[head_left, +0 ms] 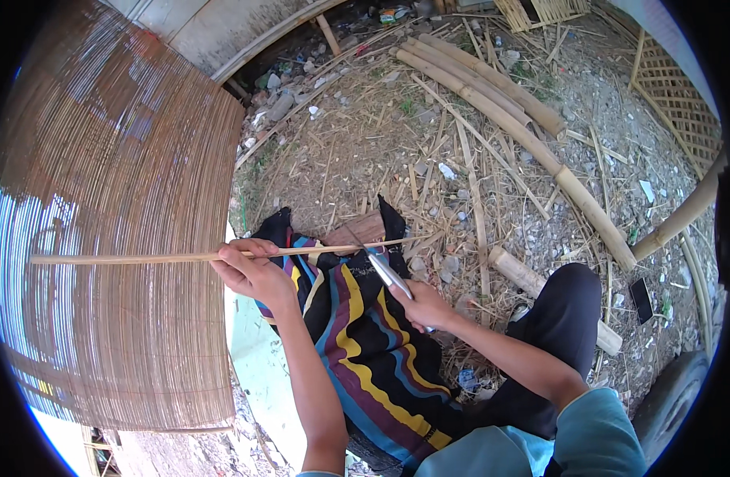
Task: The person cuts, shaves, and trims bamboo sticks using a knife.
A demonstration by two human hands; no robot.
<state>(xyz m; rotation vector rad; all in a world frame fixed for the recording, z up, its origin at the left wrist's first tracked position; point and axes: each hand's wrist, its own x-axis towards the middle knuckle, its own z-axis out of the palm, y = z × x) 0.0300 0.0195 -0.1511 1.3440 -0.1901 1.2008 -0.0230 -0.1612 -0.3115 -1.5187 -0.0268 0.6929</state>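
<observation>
My left hand (252,269) is closed round a long, thin bamboo strip (142,259). The strip lies nearly level, its thicker end out to the left and its thin end past my right hand. In my right hand (423,305) is a knife (389,272) with a silvery handle, my fingers wrapped round it. Its narrow blade points up and to the left and crosses the strip; whether it cuts in cannot be made out. Under both, a striped cloth (357,318) in black, yellow, maroon and blue covers my lap. A reddish-brown wooden block (357,230) shows behind the strip.
A bamboo slat screen (134,334) stands close on the left. Several bamboo poles (492,103) lie across the littered ground at far right, with a shorter bamboo piece (518,272) near my knee. A dark phone (641,300) and a tyre (673,401) are at right.
</observation>
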